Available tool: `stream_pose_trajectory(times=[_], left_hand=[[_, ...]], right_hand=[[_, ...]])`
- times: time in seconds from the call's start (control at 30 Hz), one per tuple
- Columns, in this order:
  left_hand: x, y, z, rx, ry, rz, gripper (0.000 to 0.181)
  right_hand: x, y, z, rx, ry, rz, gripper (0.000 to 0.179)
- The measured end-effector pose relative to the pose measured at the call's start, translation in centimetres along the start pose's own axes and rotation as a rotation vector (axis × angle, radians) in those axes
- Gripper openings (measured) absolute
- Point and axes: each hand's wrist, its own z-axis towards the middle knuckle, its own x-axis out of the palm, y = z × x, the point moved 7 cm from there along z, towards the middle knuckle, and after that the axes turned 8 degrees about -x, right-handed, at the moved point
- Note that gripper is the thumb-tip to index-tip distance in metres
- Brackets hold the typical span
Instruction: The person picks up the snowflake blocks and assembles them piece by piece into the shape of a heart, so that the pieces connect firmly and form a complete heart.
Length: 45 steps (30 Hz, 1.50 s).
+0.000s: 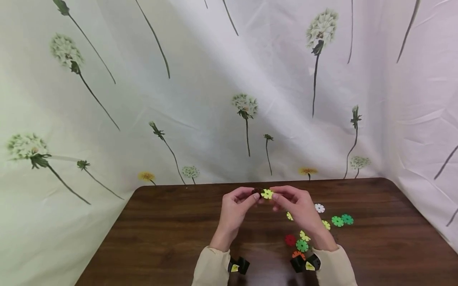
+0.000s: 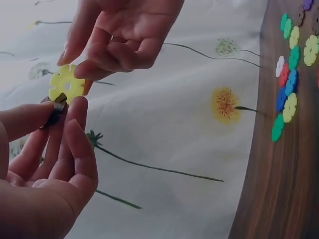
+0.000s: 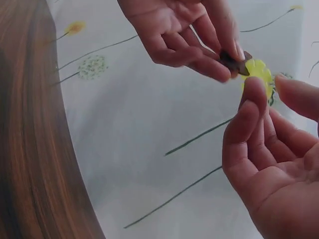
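In the head view, my left hand (image 1: 232, 210) pinches a dark brown notched disc (image 1: 257, 191) between thumb and forefinger. A yellow snowflake disc (image 1: 266, 194) meets it edge to edge. Thumb and fingertips of my right hand (image 1: 298, 206) hold the yellow disc's outer edge. From the left wrist, the yellow disc (image 2: 68, 82) faces the camera, its lower edge against the brown disc (image 2: 56, 110), which my thumb partly covers. In the right wrist view, right fingertips hide part of the yellow disc (image 3: 258, 72). How deep the slots interlock I cannot tell.
Loose discs lie on the brown wooden table (image 1: 171, 234), mostly right of and beneath my right forearm: white (image 1: 319, 208), green (image 1: 337, 221), red (image 1: 290, 240), orange (image 1: 298, 255) and several more. Behind the table hangs a white dandelion-print cloth (image 1: 207, 131).
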Motion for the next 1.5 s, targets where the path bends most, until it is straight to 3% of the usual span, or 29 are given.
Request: stream_pose_trajectory(times=[0.2, 0.4, 0.7, 0.83, 0.97, 1.17, 1.37, 1.5], left_hand=[[-0.3, 0.0, 0.1, -0.032, 0.03, -0.132, 0.02], [-0.7, -0.3, -0.1, -0.049, 0.062, -0.252, 0.005], [-1.0, -0.2, 0.0, -0.071, 0.07, -0.276, 0.007], [-1.1, -0.3, 0.1, -0.074, 0.07, -0.269, 0.008], [-1.0, -0.2, 0.2, -0.073, 0.081, -0.267, 0.008], [-0.7, 0.1, 0.3, -0.082, 0.109, -0.283, 0.008], [-0.7, 0.1, 0.2, -0.081, 0.106, -0.287, 0.009], [-0.8, -0.2, 0.2, -0.07, 0.105, -0.282, 0.009]], right_hand=[[-2.1, -0.1, -0.4, 0.003, -0.005, -0.034, 0.032], [-7.1, -0.6, -1.2, 0.017, -0.158, -0.088, 0.036], [-13.1, -2.5, -2.8, 0.037, -0.33, -0.155, 0.036], [-15.0, -4.1, -3.6, 0.113, -0.353, -0.249, 0.038], [-17.3, -6.1, -5.0, 0.231, -0.312, -0.403, 0.05], [-19.8, -9.2, -7.3, 0.383, -0.156, -0.576, 0.058], [-19.7, -11.1, -7.9, 0.43, -0.005, -0.608, 0.05], [-19.3, -11.7, -7.8, 0.454, 0.033, -0.599, 0.047]])
